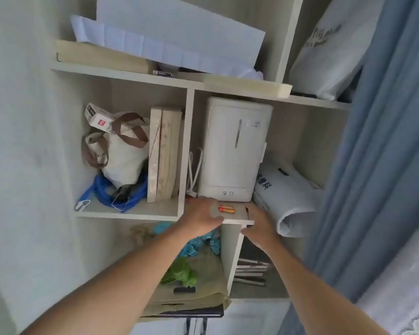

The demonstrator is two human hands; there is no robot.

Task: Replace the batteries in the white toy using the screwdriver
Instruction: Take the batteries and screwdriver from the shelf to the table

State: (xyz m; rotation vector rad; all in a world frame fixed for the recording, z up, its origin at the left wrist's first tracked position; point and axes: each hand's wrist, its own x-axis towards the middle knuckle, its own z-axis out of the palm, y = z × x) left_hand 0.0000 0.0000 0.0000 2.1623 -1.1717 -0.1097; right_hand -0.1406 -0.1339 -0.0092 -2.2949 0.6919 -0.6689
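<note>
- Orange-red batteries lie flat on the pale shelf, before a white appliance.
- Left hand rests loosely spread beside them, holding nothing.
- Right hand curls at the shelf edge by a thin dark object; its grip is unclear.

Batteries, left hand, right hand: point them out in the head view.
batteries [226, 209], head view, middle of the orange pair on the shelf.
left hand [201, 220], head view, back of hand.
right hand [259, 226], head view, back of hand.

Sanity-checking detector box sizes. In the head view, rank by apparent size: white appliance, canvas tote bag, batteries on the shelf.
1. white appliance, clearly largest.
2. canvas tote bag, smaller, though partly hidden by the small box on top.
3. batteries, tiny, lying between the left hand and right hand.
</note>
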